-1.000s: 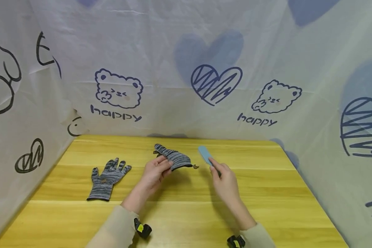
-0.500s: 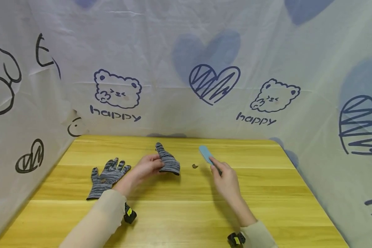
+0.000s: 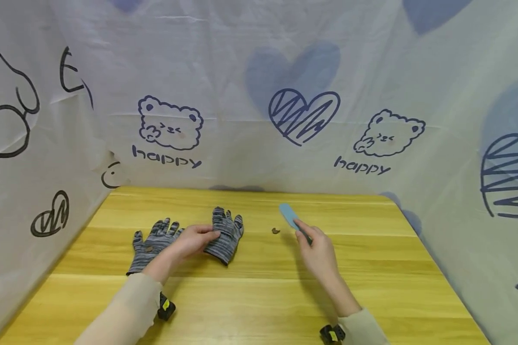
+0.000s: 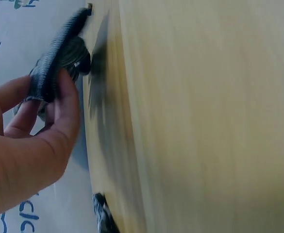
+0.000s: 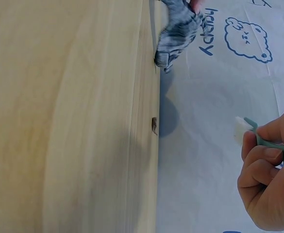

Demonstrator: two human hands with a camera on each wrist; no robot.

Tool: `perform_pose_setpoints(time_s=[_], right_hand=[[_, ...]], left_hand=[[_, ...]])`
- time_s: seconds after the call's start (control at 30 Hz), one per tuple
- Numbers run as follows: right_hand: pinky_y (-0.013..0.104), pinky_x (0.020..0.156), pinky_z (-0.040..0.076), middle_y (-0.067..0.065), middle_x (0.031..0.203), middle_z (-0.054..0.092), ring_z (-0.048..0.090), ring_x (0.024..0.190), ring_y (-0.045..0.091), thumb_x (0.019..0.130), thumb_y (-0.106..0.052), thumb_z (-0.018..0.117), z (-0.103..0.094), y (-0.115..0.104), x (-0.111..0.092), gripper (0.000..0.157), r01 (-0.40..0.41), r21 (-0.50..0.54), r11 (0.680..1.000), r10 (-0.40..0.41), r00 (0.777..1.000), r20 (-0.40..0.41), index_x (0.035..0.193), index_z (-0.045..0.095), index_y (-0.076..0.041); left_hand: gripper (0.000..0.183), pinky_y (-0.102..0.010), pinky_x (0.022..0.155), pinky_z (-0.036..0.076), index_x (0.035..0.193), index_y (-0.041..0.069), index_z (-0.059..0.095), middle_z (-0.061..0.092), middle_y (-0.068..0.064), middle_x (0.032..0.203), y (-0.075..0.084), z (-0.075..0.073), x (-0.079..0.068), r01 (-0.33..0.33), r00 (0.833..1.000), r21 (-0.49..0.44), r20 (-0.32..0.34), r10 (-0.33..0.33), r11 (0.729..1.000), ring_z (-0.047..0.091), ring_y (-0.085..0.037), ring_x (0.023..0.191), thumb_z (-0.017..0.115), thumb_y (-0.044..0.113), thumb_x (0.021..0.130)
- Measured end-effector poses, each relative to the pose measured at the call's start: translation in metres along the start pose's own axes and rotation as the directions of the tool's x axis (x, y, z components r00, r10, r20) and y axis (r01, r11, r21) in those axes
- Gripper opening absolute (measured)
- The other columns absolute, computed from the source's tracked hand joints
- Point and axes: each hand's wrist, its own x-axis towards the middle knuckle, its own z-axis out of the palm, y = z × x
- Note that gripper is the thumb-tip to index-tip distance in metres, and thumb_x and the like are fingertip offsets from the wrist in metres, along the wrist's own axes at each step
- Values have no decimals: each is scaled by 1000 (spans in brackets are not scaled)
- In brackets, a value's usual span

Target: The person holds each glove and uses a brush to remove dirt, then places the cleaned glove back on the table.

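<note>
My left hand pinches a grey-and-black striped knit glove by its side, its fingers pointing away from me and its cuff towards me. In the left wrist view, this glove is held above the table between thumb and fingers. My right hand grips a light blue brush by its handle, off the table. White bristles show on the brush in the right wrist view. Between the hands lies a small brown curled scrap. A matching glove lies flat at left, partly behind my left forearm.
A small brown flake sits on the flat glove. The yellow wood-grain table ends at a white printed cloth hung behind it and at both sides.
The left hand has moved left and turned the glove from sideways to fingers-away, leaving the brown scrap apart from it on the table. The right hand with the brush has barely moved.
</note>
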Motion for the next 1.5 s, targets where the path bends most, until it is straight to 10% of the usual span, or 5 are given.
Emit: perform_pose_setpoints(time_s=[0.4, 0.67, 1.03, 1.3, 1.5], right_hand=[[19, 42, 33, 16, 99, 69, 41, 49, 11, 106, -14, 62, -1, 0, 0, 37, -10, 6, 1000, 10, 1000, 24, 143, 65, -11], [19, 41, 32, 17, 102, 69, 40, 48, 10, 106, -14, 62, -1, -1, 0, 38, -19, 6, 1000, 19, 999, 31, 143, 65, -11], [19, 41, 33, 18, 107, 70, 41, 50, 11, 106, -14, 62, 0, 0, -1, 38, -39, -4, 999, 39, 999, 32, 143, 65, -11], [19, 41, 33, 17, 105, 70, 41, 49, 10, 106, -14, 62, 2, 2, -1, 38, -42, 6, 999, 42, 998, 40, 143, 64, -11], [19, 41, 33, 18, 106, 70, 41, 50, 11, 106, -13, 62, 3, 2, -1, 38, -37, 9, 999, 37, 998, 46, 143, 65, -10]], left_hand=[[27, -33, 62, 56, 95, -2, 50, 57, -8, 81, -11, -7, -9, -22, 994, 199, -97, 42, 980, 57, -19, 71, 76, 6, 95], [37, -32, 61, 45, 88, 6, 47, 55, -7, 81, -15, -8, -11, -10, 983, 426, -162, 87, 905, 53, -21, 69, 84, 13, 90], [27, -33, 63, 44, 118, 9, 74, 60, -4, 84, -15, -7, -12, -91, 988, 546, -53, 142, 833, 52, -19, 72, 81, 10, 91], [23, -58, 98, 51, 109, 19, 79, 56, -16, 136, -13, -6, -17, -132, 965, 752, -51, 258, 645, 55, -39, 119, 86, 23, 88], [21, -64, 109, 43, 111, 17, 78, 56, -17, 145, -13, -8, -19, -145, 968, 752, -26, 248, 643, 50, -45, 133, 83, 21, 91]])
